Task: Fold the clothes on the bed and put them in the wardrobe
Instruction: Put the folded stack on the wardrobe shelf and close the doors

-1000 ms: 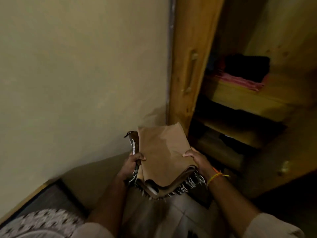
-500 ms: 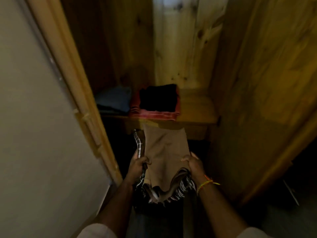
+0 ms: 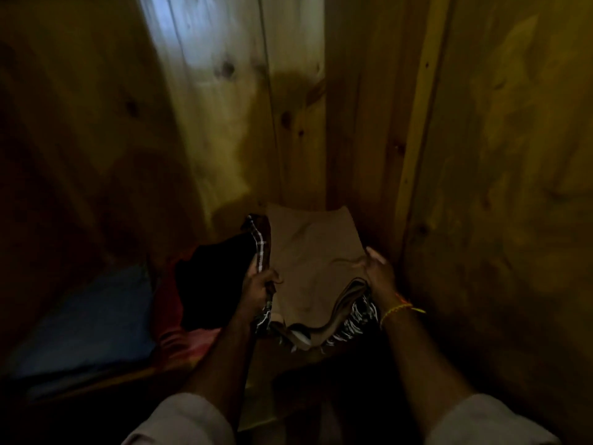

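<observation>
Now, what I see from the head camera, line by line:
Left hand: my left hand (image 3: 260,285) is closed on the left edge of the folded clothes (image 3: 316,268), thumb on top.
Right hand: my right hand (image 3: 378,273) grips the right edge of the same pile; a yellow thread band (image 3: 398,309) sits on that wrist.
Folded clothes: a tan piece on top, a black-and-white fringed cloth under it, held inside the wardrobe (image 3: 497,187), near its right wall.
Shelf: a black folded garment (image 3: 211,284) lies on a red one (image 3: 186,343), just left of my pile; a blue garment (image 3: 93,319) lies further left.
Contact with shelf: I cannot tell, it is too dark.
</observation>
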